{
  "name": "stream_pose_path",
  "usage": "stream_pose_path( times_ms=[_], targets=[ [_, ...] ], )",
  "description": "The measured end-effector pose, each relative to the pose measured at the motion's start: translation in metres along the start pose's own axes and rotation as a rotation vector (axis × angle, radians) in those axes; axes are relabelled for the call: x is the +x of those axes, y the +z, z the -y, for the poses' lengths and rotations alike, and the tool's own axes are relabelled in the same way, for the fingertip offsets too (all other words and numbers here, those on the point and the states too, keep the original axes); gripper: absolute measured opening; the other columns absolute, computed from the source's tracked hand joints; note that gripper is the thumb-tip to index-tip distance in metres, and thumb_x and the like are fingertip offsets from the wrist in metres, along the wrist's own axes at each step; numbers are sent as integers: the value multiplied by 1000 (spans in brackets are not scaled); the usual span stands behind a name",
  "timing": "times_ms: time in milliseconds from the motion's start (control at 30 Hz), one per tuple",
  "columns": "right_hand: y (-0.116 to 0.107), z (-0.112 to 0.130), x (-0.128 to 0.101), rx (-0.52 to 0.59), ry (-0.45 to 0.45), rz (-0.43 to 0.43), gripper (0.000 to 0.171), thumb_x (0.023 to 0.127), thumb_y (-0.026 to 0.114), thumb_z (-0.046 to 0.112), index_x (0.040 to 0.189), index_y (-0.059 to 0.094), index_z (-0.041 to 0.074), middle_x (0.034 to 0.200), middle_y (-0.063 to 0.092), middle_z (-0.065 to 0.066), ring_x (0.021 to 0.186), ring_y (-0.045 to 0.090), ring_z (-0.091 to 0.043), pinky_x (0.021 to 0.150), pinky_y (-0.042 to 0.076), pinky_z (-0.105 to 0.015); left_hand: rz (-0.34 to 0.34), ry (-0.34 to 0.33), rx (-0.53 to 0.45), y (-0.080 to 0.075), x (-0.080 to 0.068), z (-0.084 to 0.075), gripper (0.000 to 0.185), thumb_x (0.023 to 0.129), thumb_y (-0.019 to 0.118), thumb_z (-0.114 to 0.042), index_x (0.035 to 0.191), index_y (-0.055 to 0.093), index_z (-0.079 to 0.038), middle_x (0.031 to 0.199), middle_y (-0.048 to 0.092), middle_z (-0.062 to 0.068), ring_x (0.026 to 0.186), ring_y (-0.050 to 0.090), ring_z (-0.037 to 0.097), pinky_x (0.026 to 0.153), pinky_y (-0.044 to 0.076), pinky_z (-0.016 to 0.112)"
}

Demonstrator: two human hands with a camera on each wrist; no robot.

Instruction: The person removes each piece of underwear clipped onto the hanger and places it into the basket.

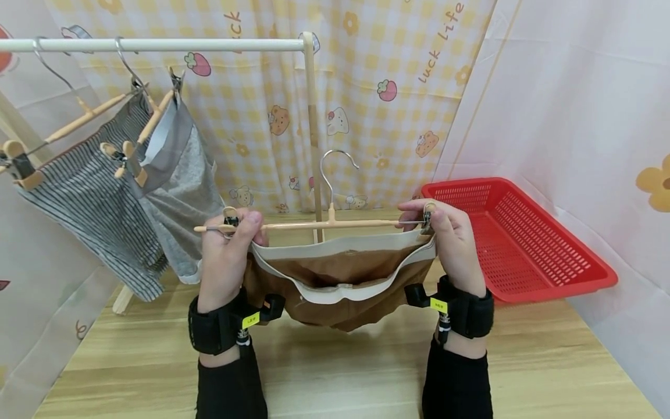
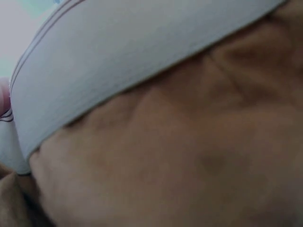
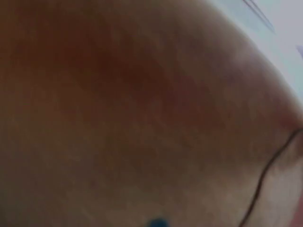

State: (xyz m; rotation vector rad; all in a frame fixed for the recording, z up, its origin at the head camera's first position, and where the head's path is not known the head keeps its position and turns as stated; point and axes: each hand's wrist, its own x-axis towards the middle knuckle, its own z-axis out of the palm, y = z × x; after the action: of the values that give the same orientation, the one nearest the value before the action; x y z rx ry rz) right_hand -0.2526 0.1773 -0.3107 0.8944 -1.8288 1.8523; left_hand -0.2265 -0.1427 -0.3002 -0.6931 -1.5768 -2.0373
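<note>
left hand and right hand pinch the hanger clips onto the brown shorts waistband, apparently mid-clipping; next, judged, release and hang on the rail.

Light wood table; red basket at right; rack foot at left.

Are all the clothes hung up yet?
Not quite. Two are done: the striped shorts and grey shorts hang on the rail. The left hand and right hand are clipping the brown shorts to a hanger. The red basket looks empty.
</note>
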Motion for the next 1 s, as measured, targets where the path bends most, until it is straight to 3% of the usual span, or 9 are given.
stream_pose_path(
  times_ms=[133, 200, 333, 500, 1000],
  targets=[
    [0, 0, 0, 60, 18, -28, 45, 99, 60, 37, 99, 73, -6, 84, 71, -14, 74, 70, -22, 67, 54, -28, 6, 2, -3, 1, 1, 1, 32, 93, 59, -1, 61, 57, 0, 60, 54, 6, 57, 51, 19, 58, 41, 26],
    [-1, 0, 0, 128, -8, -14, 36, 99, 61, 29, 92, 74, -4, 80, 71, -12, 71, 69, -21, 62, 53, -27, 11, -2, -2, 1, 0, 1, 32, 92, 59, -1, 61, 57, 2, 61, 55, 5, 57, 51, 19, 58, 41, 26],
    [-2, -1, 1, 240, -91, 44, 26, 95, 57, 12, 80, 72, -4, 73, 68, -12, 71, 64, -23, 67, 51, -31, 30, -7, 1, 1, 0, 0, 32, 92, 59, -1, 60, 58, 1, 60, 55, 5, 58, 51, 19, 58, 42, 27],
    [-3, -2, -1, 207, -117, 52, 26, 92, 50, 2, 78, 69, -6, 73, 68, -11, 76, 62, -25, 75, 48, -35, 42, -16, -6, 0, 0, 0, 32, 92, 58, 0, 60, 57, -1, 61, 54, 6, 59, 50, 20, 59, 42, 27],
    [-2, -2, -1, 93, -106, -21, 32, 94, 46, 3, 77, 71, -5, 71, 68, -12, 71, 64, -21, 64, 51, -28, 57, -23, 31, -2, 0, 1, 35, 94, 57, -3, 59, 54, -2, 59, 51, 6, 57, 46, 19, 56, 36, 26]
  ],
)
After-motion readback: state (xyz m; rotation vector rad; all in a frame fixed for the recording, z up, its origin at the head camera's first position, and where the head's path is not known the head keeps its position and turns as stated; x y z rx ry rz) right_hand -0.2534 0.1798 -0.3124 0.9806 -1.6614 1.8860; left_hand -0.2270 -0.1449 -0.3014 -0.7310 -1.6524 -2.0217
